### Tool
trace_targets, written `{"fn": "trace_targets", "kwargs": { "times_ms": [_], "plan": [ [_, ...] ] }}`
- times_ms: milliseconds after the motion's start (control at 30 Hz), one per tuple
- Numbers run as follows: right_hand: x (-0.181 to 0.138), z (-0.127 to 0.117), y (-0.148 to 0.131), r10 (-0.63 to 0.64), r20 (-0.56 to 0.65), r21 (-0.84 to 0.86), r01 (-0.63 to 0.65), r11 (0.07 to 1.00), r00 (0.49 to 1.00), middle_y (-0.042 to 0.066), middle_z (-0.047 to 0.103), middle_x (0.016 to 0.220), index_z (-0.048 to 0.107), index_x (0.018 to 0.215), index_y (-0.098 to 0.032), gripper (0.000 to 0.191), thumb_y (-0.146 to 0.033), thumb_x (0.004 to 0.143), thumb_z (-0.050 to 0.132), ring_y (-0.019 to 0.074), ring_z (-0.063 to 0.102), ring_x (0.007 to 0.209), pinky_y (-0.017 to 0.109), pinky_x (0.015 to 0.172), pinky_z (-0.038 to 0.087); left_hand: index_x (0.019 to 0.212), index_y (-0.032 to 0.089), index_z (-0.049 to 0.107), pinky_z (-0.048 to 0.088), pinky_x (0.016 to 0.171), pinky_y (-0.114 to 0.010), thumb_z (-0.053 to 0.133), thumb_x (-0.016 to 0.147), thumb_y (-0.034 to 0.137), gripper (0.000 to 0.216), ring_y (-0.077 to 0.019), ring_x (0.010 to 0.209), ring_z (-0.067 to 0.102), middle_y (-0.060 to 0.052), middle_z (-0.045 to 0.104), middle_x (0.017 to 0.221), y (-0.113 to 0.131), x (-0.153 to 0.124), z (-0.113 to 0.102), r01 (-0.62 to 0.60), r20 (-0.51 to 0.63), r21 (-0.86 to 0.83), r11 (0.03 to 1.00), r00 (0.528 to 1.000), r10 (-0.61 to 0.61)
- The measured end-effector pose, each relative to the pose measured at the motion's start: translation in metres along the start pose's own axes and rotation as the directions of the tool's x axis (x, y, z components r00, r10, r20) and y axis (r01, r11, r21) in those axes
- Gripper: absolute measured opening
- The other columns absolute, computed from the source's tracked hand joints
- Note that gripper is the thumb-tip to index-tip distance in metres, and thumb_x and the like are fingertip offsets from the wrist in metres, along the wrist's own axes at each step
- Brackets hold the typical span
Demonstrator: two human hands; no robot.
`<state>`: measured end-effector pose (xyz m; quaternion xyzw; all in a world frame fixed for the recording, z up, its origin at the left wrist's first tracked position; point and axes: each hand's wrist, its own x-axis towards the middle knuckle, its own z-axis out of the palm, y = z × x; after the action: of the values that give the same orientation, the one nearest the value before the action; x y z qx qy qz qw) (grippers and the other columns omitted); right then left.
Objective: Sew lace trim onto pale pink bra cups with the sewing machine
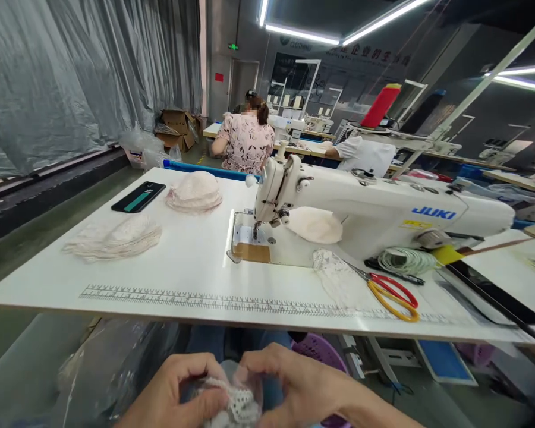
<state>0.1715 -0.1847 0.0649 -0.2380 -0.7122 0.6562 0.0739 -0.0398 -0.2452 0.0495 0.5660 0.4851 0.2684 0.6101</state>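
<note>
While a purple basket [324, 349], contents hidden, sits under the bench [182, 270] and an open cardboard box [176, 126] stands far left, the white lace piece [243, 402] is nearer than the bench, pinched between the left hand's [182, 389] fingers and, to their right, the right hand's [296, 380].

Table [178, 270]: sewing machine [374, 199] right of centre, ruler [205, 299] along near edge.
Phone [139, 197]: far left, beside a cloth pile [195, 191]; second pile [116, 238] nearer.
Scissors [395, 297]: right, beside lace strip [332, 273], nearer than cord coil [405, 260].
Left hand [176, 386], right hand [296, 383]: near side, lace piece [241, 401] between.
Person [248, 141]: far, beyond table.
</note>
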Motion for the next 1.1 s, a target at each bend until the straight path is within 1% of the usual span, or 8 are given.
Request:
{"fn": "trace_targets", "kwargs": {
  "times_ms": [100,167,233,333,433,600,800,1100],
  "plan": [
    [-0.001,0.017,0.019,0.113,-0.153,0.121,-0.094,0.988,0.982,-0.004,0.050,0.060,0.055,0.067,-0.013,0.045,-0.054,0.064,0.073,0.0074,0.043,0.055,0.018,0.051,0.036,0.070,0.014,0.059,0.028,0.053,-0.021,0.060,0.073,0.058,0.045,-0.0105,0.057,0.035,0.004,0.043,0.061,-0.010,0.007,0.009,0.013,0.043,-0.027,1.000,0.999,-0.011],
    [-0.006,0.023,0.028,0.162,-0.170,0.196,-0.127,0.972,0.972,-0.003,0.050,0.059,0.054,0.065,-0.013,0.044,-0.053,0.066,0.072,0.0070,0.043,0.054,0.018,0.051,0.036,0.074,0.014,0.060,0.029,0.054,-0.021,0.065,0.068,0.059,0.046,-0.0110,0.058,0.036,0.004,0.044,0.063,-0.019,0.008,0.012,0.017,0.072,-0.065,0.998,0.997,-0.012],
    [-0.013,0.024,0.034,0.159,-0.156,0.214,-0.124,0.969,0.975,-0.003,0.051,0.060,0.057,0.067,-0.012,0.043,-0.053,0.066,0.072,0.0078,0.045,0.056,0.019,0.054,0.038,0.076,0.014,0.062,0.030,0.055,-0.021,0.067,0.067,0.056,0.044,-0.0118,0.060,0.038,0.003,0.045,0.065,-0.026,0.006,0.016,0.022,0.073,-0.039,0.999,0.997,-0.019],
    [-0.022,0.026,0.039,0.117,-0.158,0.192,-0.086,0.978,0.980,-0.004,0.051,0.063,0.060,0.073,-0.014,0.044,-0.052,0.059,0.077,0.0087,0.045,0.059,0.020,0.057,0.038,0.070,0.014,0.064,0.031,0.056,-0.022,0.061,0.074,0.051,0.037,-0.0127,0.061,0.040,0.003,0.044,0.064,-0.031,0.004,0.023,-0.007,0.008,0.108,0.994,1.000,0.006],
    [-0.023,0.030,0.042,0.061,-0.265,0.135,-0.026,0.991,0.962,-0.005,0.050,0.065,0.060,0.077,-0.016,0.048,-0.050,0.051,0.082,0.0098,0.045,0.064,0.020,0.059,0.038,0.064,0.015,0.064,0.031,0.057,-0.022,0.055,0.080,0.045,0.035,-0.0134,0.061,0.043,0.003,0.043,0.062,-0.028,0.004,0.030,-0.043,-0.011,0.244,0.969,0.999,0.047],
    [-0.019,0.036,0.055,0.001,-0.301,0.056,0.017,0.998,0.953,-0.003,0.050,0.064,0.062,0.076,-0.014,0.038,-0.051,0.072,0.068,0.0091,0.044,0.060,0.021,0.059,0.037,0.059,0.016,0.061,0.030,0.059,-0.022,0.053,0.083,0.039,0.034,-0.0135,0.062,0.044,0.003,0.042,0.061,-0.023,0.003,0.033,-0.060,0.014,0.318,0.946,0.998,0.059],
    [-0.025,0.035,0.061,0.031,-0.293,0.135,0.009,0.991,0.956,-0.004,0.047,0.064,0.061,0.079,-0.013,0.039,-0.050,0.070,0.070,0.0078,0.039,0.059,0.019,0.053,0.032,0.070,0.017,0.067,0.030,0.058,-0.021,0.060,0.076,0.030,0.016,-0.0128,0.062,0.041,0.003,0.047,0.065,-0.023,0.004,0.039,0.002,-0.018,0.274,0.962,1.000,0.003],
    [-0.033,0.033,0.063,-0.011,-0.325,0.127,0.055,0.990,0.946,-0.003,0.049,0.065,0.059,0.074,-0.013,0.030,-0.041,0.074,0.069,0.0091,0.042,0.061,0.020,0.057,0.035,0.066,0.017,0.064,0.030,0.060,-0.023,0.054,0.076,0.027,0.017,-0.0136,0.063,0.043,0.003,0.044,0.064,-0.014,0.010,0.047,0.038,-0.021,0.350,0.936,0.999,-0.032]
  ]
}}
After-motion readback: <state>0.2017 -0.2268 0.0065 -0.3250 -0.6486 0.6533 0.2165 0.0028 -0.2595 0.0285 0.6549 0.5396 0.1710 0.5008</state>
